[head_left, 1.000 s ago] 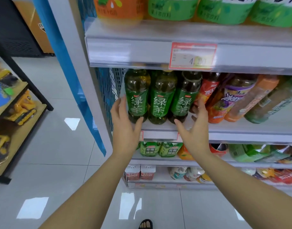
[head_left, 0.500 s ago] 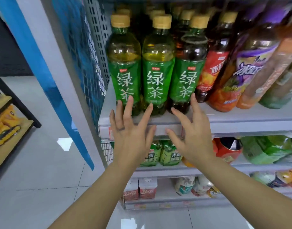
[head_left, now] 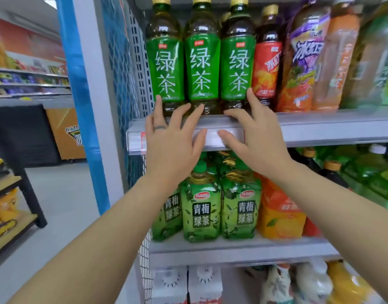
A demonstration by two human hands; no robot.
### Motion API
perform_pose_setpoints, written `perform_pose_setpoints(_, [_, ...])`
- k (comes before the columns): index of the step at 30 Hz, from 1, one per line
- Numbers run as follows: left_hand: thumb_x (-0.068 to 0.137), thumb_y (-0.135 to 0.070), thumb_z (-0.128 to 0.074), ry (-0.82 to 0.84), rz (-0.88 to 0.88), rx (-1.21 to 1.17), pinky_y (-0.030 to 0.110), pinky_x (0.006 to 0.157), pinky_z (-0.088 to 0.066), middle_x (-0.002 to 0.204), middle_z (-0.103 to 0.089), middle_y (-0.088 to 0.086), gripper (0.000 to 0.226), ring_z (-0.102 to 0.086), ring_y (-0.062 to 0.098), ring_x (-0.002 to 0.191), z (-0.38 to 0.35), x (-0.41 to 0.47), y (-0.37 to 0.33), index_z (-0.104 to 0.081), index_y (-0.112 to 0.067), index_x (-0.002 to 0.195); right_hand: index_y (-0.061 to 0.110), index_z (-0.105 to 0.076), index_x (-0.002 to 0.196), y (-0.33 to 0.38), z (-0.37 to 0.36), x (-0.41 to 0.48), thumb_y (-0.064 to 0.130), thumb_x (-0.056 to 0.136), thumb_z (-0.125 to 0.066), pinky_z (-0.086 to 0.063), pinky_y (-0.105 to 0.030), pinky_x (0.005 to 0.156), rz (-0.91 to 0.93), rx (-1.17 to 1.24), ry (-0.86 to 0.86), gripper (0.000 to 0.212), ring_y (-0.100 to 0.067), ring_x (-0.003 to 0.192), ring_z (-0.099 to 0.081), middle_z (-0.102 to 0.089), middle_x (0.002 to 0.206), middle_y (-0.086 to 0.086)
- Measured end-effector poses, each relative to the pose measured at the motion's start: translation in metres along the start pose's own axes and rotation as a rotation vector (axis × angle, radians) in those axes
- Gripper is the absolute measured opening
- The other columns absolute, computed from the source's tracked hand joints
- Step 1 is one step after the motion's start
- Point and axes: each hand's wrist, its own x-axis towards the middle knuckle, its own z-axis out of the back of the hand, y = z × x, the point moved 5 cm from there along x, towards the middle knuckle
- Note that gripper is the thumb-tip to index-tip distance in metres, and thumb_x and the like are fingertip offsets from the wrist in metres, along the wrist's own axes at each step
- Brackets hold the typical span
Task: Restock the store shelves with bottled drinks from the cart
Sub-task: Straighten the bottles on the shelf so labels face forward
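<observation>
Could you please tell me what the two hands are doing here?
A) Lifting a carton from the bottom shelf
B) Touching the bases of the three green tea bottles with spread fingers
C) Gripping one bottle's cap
B: the left hand and right hand reach with straight fingers to the bases of the green tea bottles at the shelf edge.

Upper shelf (head_left: 320, 128): three tea bottles (head_left: 202, 69) stood upright side by side at its left end, just beside the mesh side panel (head_left: 120, 62). An iced-tea bottle (head_left: 267, 69) stood just right of them, with larger bottles (head_left: 303, 62) beyond. The left hand (head_left: 171, 145) and right hand (head_left: 252, 139) lay before the shelf edge, fingertips touching the tea bottles' bases. Lower shelf (head_left: 232, 249), directly beneath: plum-tea bottles (head_left: 200, 213) stood at left, with a juice bottle (head_left: 278, 216) to their right. Cartons (head_left: 188, 284) sat below.
</observation>
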Motion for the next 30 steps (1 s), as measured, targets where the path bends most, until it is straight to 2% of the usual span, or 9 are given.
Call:
perform_pose_setpoints(3, [0.095,-0.046,-0.032,0.018,-0.033,0.004,0.052,0.108,-0.02,0.14,-0.049,0.003,0.051,-0.016,0.046,0.14,0.001,0.0,0.0,-0.042,-0.025,0.139,0.013,-0.055,0.124,0.01,0.004,-0.019,0.029,0.088,-0.06,-0.022,-0.038,0.113,0.047,0.148,-0.063,0.04,-0.03,0.134,-0.031,-0.03,0.149,-0.016])
perform_pose_setpoints(7, [0.095,-0.047,-0.029,0.044,-0.057,0.02,0.056,0.109,-0.02,0.139,-0.049,0.004,0.052,-0.018,0.048,0.138,0.0,0.0,0.002,-0.043,-0.023,0.139,0.008,-0.067,0.103,0.027,-0.012,-0.082,0.015,0.082,-0.062,-0.037,-0.04,0.103,0.206,0.216,-0.145,0.022,-0.025,0.118,-0.049,-0.06,0.119,-0.01])
perform_pose_setpoints(10, [0.096,-0.046,-0.029,0.034,-0.064,0.054,0.055,0.108,-0.021,0.14,-0.049,0.004,0.051,-0.02,0.048,0.138,-0.002,-0.003,0.001,-0.042,-0.022,0.139,0.014,-0.066,0.106,0.017,-0.043,-0.106,0.027,0.083,-0.061,-0.034,-0.05,0.105,0.151,0.112,-0.037,0.028,-0.028,0.123,-0.045,-0.06,0.12,-0.01])
perform_pose_setpoints(13, [0.096,-0.046,-0.03,0.034,-0.057,0.063,0.055,0.108,-0.021,0.141,-0.048,0.004,0.051,-0.019,0.047,0.138,-0.003,-0.003,0.002,-0.041,-0.023,0.14,0.027,-0.052,0.128,0.007,-0.067,-0.113,0.057,0.082,-0.047,-0.021,-0.057,0.111,0.064,-0.13,0.18,0.055,-0.029,0.138,-0.026,-0.05,0.136,-0.008])
perform_pose_setpoints(15, [0.096,-0.046,-0.03,0.045,-0.053,0.044,0.055,0.109,-0.02,0.141,-0.047,0.004,0.051,-0.018,0.047,0.138,-0.003,-0.002,0.002,-0.041,-0.023,0.14,0.03,-0.045,0.133,0.005,-0.076,-0.117,0.067,0.078,-0.042,-0.023,-0.061,0.108,0.073,-0.219,0.27,0.066,-0.03,0.141,-0.019,-0.051,0.136,-0.005])
perform_pose_setpoints(19, [0.093,-0.035,-0.042,-0.013,-0.071,-0.109,0.053,0.11,-0.023,0.139,-0.05,0.005,0.044,-0.027,0.038,0.138,0.007,-0.009,0.003,-0.049,-0.02,0.134,0.028,-0.039,0.137,0.002,-0.081,-0.119,0.066,0.077,-0.044,-0.023,-0.061,0.106,0.092,-0.272,0.3,0.071,-0.028,0.141,-0.02,-0.052,0.133,-0.003])
perform_pose_setpoints(23, [0.087,-0.012,-0.054,-0.174,-0.121,-0.298,0.045,0.102,-0.037,0.117,-0.062,0.004,0.027,-0.049,0.024,0.12,0.02,-0.066,0.004,-0.064,-0.013,0.112,0.027,-0.038,0.137,0.003,-0.083,-0.121,0.063,0.077,-0.049,-0.021,-0.06,0.106,0.096,-0.268,0.29,0.071,-0.025,0.139,-0.026,-0.052,0.133,-0.005])
perform_pose_setpoints(27, [0.083,-0.003,-0.06,-0.091,0.001,-0.372,0.037,0.099,-0.041,0.112,-0.06,0.006,0.03,-0.049,0.02,0.114,-0.008,-0.116,0.018,-0.064,-0.01,0.112,0.027,-0.035,0.139,0.003,-0.084,-0.121,0.063,0.078,-0.052,-0.019,-0.061,0.107,0.108,-0.268,0.299,0.073,-0.026,0.14,-0.026,-0.05,0.136,-0.005])
perform_pose_setpoints(30, [0.084,-0.009,-0.065,0.035,0.177,-0.358,0.038,0.102,-0.038,0.129,-0.047,0.009,0.047,-0.04,0.024,0.123,-0.031,-0.116,0.03,-0.05,-0.016,0.128,0.027,-0.035,0.139,0.002,-0.084,-0.121,0.063,0.078,-0.052,-0.019,-0.061,0.107,0.102,-0.267,0.299,0.073,-0.026,0.14,-0.026,-0.05,0.136,-0.005])
